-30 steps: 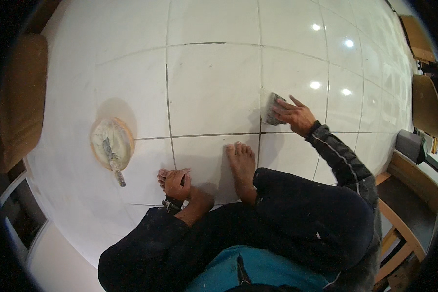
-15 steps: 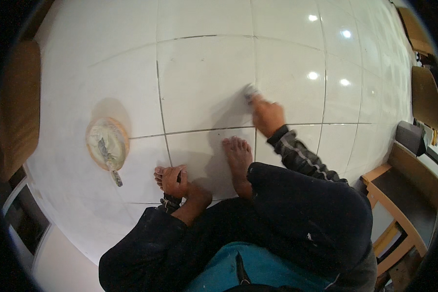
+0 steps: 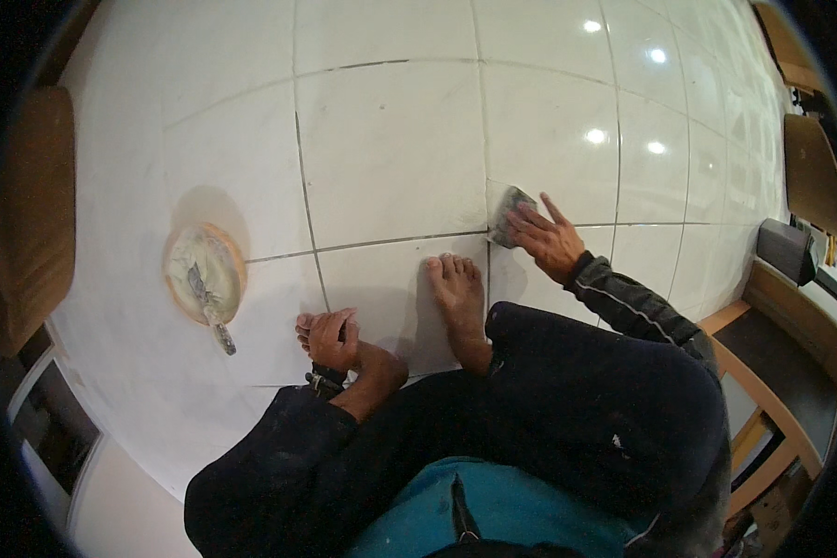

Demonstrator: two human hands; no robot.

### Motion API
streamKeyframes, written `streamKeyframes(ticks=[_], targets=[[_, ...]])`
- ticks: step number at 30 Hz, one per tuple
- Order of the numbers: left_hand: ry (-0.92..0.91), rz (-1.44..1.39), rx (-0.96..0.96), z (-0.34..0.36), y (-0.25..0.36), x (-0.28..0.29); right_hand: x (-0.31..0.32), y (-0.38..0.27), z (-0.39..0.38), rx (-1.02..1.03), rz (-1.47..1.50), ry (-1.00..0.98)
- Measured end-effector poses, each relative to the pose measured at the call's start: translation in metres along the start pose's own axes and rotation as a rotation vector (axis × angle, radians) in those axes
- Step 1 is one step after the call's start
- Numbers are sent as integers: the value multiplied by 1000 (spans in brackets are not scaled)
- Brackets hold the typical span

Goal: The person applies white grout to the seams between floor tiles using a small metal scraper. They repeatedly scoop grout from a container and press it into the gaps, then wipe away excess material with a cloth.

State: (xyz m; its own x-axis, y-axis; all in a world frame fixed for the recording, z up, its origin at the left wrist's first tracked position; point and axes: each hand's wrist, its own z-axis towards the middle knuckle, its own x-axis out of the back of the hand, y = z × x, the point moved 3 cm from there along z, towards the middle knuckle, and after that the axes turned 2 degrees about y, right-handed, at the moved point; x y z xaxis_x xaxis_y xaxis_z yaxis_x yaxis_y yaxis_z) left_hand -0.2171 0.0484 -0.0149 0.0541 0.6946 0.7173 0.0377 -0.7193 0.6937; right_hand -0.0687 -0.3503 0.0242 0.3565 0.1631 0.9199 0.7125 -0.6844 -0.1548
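Note:
My right hand [image 3: 552, 245] presses a flat, grey, smeared scraper [image 3: 511, 216] against the white floor tiles, right beside a joint crossing. Its fingers lie over the scraper, with one digit lifted away. My left hand [image 3: 329, 340] is curled over the toes of my left foot [image 3: 374, 367]; a dark spot shows between its fingers, and I cannot tell what that is. To its left stands an orange-rimmed bowl [image 3: 241, 279] of whitish paste. A paste-smeared tool [image 3: 218, 325] leans in the bowl with one end sticking out over the rim.
Pale tiles [image 3: 391, 149] spread ahead, some joints dark and some light. My right foot [image 3: 458, 307] is close to the scraper. A brown padded seat [image 3: 33, 214] stands at the left; a wooden chair frame [image 3: 763, 409] and a grey box [image 3: 784, 252] are at the right.
My right hand has moved with the scraper nearer to me and to the right, off the upright joint, and now lies flatter. My left hand and the bowl have stayed put.

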Motion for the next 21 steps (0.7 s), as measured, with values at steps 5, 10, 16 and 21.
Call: streamKeyframes(ticks=[5, 10, 16, 21], targets=[[-1, 24, 32, -7, -7, 0, 49, 14, 5, -450, 324, -34], [14, 4, -2, 1, 0, -2, 19, -7, 35, -622, 185, 98], [-1, 31, 14, -7, -4, -1, 4, -94, 46, -353, 287, 115], [49, -58, -70, -1, 7, -3, 33, -26, 48, -622, 1339, 236]])
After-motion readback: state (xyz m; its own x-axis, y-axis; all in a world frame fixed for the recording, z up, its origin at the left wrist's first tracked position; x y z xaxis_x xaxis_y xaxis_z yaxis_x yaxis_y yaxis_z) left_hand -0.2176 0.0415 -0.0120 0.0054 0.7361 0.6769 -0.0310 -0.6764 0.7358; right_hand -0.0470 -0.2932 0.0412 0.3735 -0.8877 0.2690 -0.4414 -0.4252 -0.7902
